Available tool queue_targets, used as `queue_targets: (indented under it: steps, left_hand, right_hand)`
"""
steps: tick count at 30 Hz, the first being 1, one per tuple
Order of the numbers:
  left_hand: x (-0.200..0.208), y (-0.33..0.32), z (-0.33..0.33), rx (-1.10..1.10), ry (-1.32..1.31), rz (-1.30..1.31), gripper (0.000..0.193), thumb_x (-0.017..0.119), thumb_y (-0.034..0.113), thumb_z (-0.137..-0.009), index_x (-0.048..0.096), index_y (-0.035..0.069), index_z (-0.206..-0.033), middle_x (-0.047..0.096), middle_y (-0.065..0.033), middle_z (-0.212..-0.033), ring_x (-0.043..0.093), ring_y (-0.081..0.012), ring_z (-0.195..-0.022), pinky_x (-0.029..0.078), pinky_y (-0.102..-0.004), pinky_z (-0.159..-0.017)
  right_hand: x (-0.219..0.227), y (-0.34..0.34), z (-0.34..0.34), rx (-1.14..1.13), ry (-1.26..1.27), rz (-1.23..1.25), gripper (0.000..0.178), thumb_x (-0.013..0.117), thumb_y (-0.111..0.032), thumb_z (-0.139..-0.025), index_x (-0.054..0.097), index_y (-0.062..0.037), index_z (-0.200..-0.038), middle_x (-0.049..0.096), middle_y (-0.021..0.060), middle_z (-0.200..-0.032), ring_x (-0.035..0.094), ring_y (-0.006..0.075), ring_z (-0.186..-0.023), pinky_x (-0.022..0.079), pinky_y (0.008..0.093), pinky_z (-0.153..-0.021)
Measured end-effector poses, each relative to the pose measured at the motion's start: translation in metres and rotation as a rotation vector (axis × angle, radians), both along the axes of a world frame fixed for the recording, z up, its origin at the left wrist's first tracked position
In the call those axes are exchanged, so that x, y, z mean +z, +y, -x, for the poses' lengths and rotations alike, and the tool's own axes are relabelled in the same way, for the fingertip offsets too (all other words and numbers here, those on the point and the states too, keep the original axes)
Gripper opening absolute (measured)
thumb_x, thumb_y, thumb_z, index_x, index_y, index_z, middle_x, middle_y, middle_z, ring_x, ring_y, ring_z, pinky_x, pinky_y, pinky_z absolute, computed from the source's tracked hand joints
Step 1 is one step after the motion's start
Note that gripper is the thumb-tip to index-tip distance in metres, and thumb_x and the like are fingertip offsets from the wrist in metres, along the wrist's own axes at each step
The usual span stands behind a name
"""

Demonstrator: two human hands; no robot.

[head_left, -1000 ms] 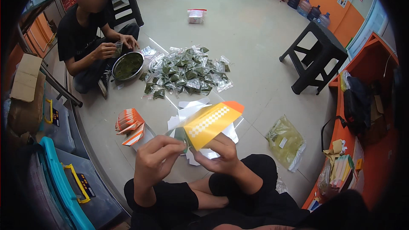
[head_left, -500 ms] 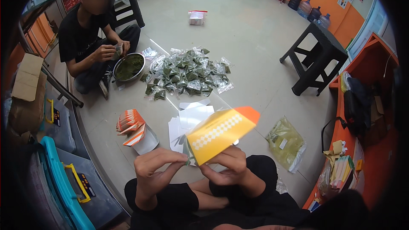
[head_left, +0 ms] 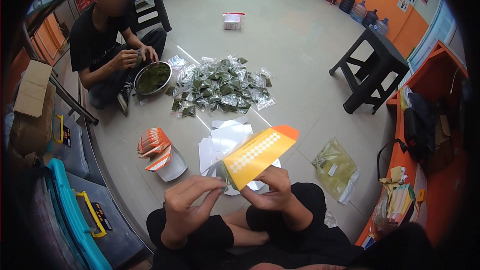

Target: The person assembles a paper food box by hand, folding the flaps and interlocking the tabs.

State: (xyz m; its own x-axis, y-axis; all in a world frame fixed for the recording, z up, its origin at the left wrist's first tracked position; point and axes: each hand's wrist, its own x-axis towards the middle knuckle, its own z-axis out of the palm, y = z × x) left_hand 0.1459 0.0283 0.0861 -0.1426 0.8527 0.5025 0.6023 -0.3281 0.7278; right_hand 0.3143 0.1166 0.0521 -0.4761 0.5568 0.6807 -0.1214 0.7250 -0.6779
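Note:
My right hand point(head_left: 272, 187) grips a yellow carton point(head_left: 257, 156) with an orange tip and a white diamond pattern, tilted up to the right above my crossed legs. At the carton's lower left end my left hand point(head_left: 192, 197) pinches a small clear bag with green contents point(head_left: 225, 177); how much of it lies inside the carton is hidden. Beneath, white flattened cartons point(head_left: 231, 136) lie on the floor, partly covered by the carton. Left of them sits a group of orange-and-white folded cartons point(head_left: 167, 157).
Beyond lies a heap of clear bags with green contents point(head_left: 220, 87). A person point(head_left: 97, 45) sits at far left, holding a small bag beside a metal bowl of green powder point(head_left: 153, 79). Right: a black stool point(head_left: 372, 65), yellowish plastic bag point(head_left: 337, 170), orange shelf point(head_left: 395, 170). Left: plastic bins point(head_left: 95, 215).
My left hand has shifted slightly right, staying at the carton's end. The carton has tilted and moved slightly downward. The other person's hand has moved nearer the bowl.

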Motion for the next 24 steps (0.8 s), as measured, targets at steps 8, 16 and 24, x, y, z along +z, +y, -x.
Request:
queue_targets:
  steps: [8, 16, 24]
  left_hand:
    - [-0.002, 0.003, 0.004, 0.024, 0.101, 0.017, 0.017, 0.069, -0.004, -0.070, 0.068, 0.004, -0.085, 0.068, -0.0079, -0.079, 0.066, -0.0217, -0.069, 0.050, -0.0276, -0.059]
    - [-0.009, 0.009, 0.013, -0.084, -0.107, 0.088, 0.014, 0.072, -0.002, -0.070, 0.069, 0.002, -0.083, 0.070, -0.0094, -0.082, 0.068, -0.0190, -0.072, 0.051, -0.0257, -0.062]
    - [-0.012, 0.010, 0.012, -0.061, -0.117, 0.073, 0.013, 0.072, -0.002, -0.071, 0.069, 0.001, -0.083, 0.070, -0.0098, -0.083, 0.068, -0.0195, -0.078, 0.051, -0.0258, -0.067]
  right_hand:
    - [0.002, -0.006, 0.008, -0.118, -0.186, -0.149, 0.038, 0.069, 0.002, -0.072, 0.061, -0.0030, -0.109, 0.064, 0.0108, -0.102, 0.062, 0.0254, -0.090, 0.049, 0.0314, -0.074]
    - [0.000, -0.004, 0.004, -0.065, -0.072, 0.022, 0.029, 0.066, 0.007, -0.072, 0.061, 0.0043, -0.100, 0.065, 0.0172, -0.091, 0.066, 0.0284, -0.080, 0.051, 0.0309, -0.068]
    - [0.000, -0.002, 0.008, -0.056, -0.077, 0.038, 0.030, 0.067, 0.007, -0.072, 0.061, 0.0031, -0.102, 0.064, 0.0173, -0.094, 0.066, 0.0282, -0.083, 0.050, 0.0306, -0.070]
